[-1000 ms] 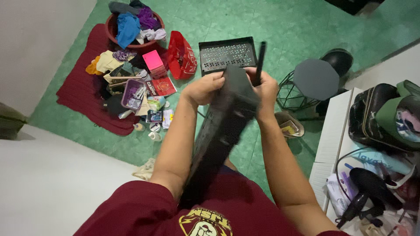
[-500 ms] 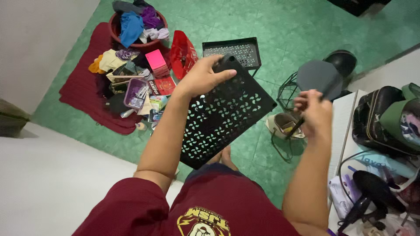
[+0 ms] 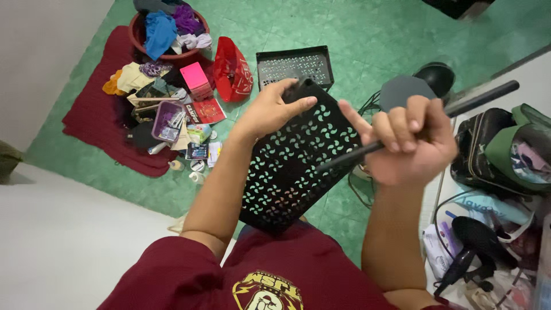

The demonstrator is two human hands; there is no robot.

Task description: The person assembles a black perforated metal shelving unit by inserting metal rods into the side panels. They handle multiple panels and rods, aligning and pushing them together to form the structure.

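Note:
My left hand (image 3: 274, 108) grips the top edge of a black perforated plastic panel (image 3: 293, 166), which tilts flat-side up over my lap. My right hand (image 3: 410, 140) is closed around a thin black rod (image 3: 479, 99) that runs from upper right down to the panel's right edge, where its tip touches the panel. A second black perforated tray (image 3: 294, 64) lies on the green floor beyond the panel.
A dark red mat (image 3: 97, 120) at left carries scattered small items, a pink box (image 3: 196, 79) and a red bag (image 3: 231, 70). A basin of clothes (image 3: 166, 28) sits behind it. A black fan base (image 3: 413, 86) stands at right, with bags and a black hair dryer (image 3: 468, 250) on a white surface.
My right hand has risen from low beside the fan and now holds the rod up against the panel. The panel has tilted closer to me. My left hand keeps its grip.

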